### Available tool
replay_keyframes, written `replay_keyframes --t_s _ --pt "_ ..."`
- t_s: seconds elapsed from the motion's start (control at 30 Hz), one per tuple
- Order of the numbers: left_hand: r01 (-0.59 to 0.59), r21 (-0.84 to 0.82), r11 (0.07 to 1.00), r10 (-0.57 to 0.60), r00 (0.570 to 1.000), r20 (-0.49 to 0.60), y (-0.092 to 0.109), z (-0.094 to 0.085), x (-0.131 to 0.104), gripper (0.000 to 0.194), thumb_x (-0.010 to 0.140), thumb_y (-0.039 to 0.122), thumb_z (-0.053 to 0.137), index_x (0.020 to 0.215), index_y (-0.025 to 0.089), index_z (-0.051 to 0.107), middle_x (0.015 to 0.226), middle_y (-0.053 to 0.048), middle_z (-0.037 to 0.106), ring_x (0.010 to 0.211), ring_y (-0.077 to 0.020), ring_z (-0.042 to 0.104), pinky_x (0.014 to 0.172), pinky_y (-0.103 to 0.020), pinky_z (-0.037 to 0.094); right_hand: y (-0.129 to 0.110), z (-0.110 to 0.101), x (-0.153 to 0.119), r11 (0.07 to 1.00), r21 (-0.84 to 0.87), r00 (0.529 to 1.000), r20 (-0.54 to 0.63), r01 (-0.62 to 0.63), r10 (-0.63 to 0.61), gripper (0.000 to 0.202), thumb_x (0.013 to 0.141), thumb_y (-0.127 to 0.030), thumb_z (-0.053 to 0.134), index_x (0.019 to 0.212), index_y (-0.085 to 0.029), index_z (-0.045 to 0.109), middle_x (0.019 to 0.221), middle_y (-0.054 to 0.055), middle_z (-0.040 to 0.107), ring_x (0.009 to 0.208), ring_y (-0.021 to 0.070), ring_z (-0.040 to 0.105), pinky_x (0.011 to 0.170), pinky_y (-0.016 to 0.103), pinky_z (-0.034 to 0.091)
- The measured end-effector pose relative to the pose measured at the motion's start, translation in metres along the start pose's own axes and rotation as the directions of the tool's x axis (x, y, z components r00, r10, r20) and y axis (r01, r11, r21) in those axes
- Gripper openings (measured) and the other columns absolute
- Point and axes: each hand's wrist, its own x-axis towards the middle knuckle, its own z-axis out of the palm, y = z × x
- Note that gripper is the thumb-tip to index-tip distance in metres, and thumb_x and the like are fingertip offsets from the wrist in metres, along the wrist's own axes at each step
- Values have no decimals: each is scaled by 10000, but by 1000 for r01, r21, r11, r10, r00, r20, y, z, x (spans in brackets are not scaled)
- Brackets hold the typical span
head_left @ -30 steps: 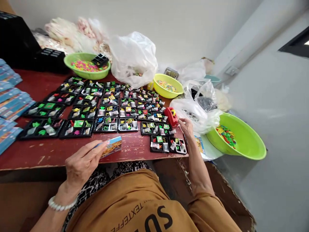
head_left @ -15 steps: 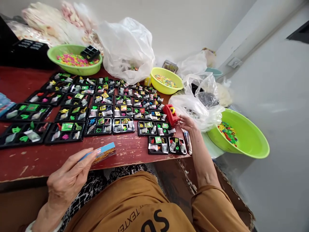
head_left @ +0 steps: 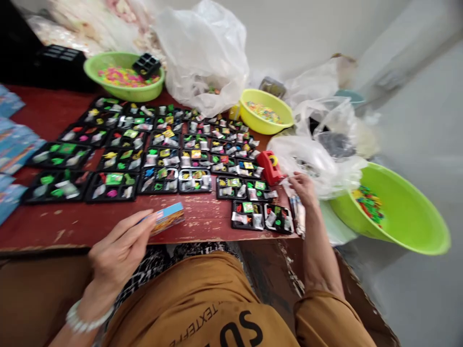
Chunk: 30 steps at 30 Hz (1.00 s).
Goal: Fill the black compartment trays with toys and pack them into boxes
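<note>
My left hand grips a small cardboard box with a blue and orange print, held just above the table's front edge. By the red tape dispenser, my right hand is closed at the fingertips. A pale, clear strip of tape shows between them and the dispenser, partly blurred. Below that hand lies a small stack of flat printed pieces. The nearest black tray holds colourful little toys and white sachets.
Rows of similar filled trays cover the red table. Blue printed boxes stand at the left edge. Behind are a green basket, a yellow bowl and plastic bags. A large green basin sits at right.
My right hand has drawn slightly away from the tape dispenser, with a pale strip now at its fingers. The view has shifted left; my left hand keeps hold of the small box.
</note>
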Motion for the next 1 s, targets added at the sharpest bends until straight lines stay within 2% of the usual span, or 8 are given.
replay_keyframes --t_s 0.1,0.17,0.37,0.47,0.7,0.83,0.9,1.0 --pt "58 -80 995 -56 998 29 6 11 -1 453 927 56 689 1296 312 746 1115 -20 822 884 -178 800 887 -286 648 -30 13 -24 996 77 999 -4 34 -34 298 757 -501 748 751 -209 690 665 23 644 585 147 544 569 285 473" --pt "102 -77 992 -97 993 61 10 16 0 338 945 68 666 1212 245 771 1102 -52 817 921 -184 795 901 -291 649 -62 39 -59 963 238 980 118 128 -159 286 784 -481 777 883 -213 764 741 33 711 599 152 591 581 292 500" --pt "174 -73 982 -166 981 97 15 17 5 337 956 85 640 1254 226 708 1080 -53 818 957 -191 792 889 -287 646 -153 149 -177 789 594 751 448 155 -485 233 930 -407 705 1089 -274 811 858 12 769 747 166 686 724 320 583" --pt "203 -62 977 -197 976 89 15 17 1 389 970 128 645 1345 231 637 1117 -60 816 952 -193 801 871 -274 646 -162 178 -197 795 595 772 448 118 -450 418 918 -387 690 1310 -248 730 776 -12 740 662 148 639 669 296 561" --pt "118 -86 989 -112 991 77 13 19 -5 449 979 79 612 1395 238 559 1160 -72 798 1031 -189 785 934 -264 620 -161 179 -199 857 505 817 448 103 -362 434 880 -396 710 1259 -184 727 758 11 753 590 135 615 599 269 527" --pt "47 -23 999 -42 978 206 12 15 1 419 1000 54 525 1380 220 580 1153 -82 777 1032 -201 771 921 -301 626 -163 180 -200 857 512 818 468 58 -335 453 864 -419 727 1241 -166 729 755 20 745 568 137 606 569 269 524" --pt "35 66 997 -56 940 337 14 11 6 429 1001 66 480 1395 202 582 1134 -87 769 967 -212 770 842 -318 639 -162 181 -202 857 512 834 452 48 -317 453 853 -440 742 1207 -157 736 738 22 739 566 140 611 565 270 527" --pt "92 116 989 -140 831 538 18 4 14 423 998 92 436 1387 172 583 1125 -102 746 948 -222 747 793 -332 634 -156 183 -204 868 493 860 417 58 -294 508 837 -497 765 1212 -157 727 714 14 729 537 136 584 551 275 515"
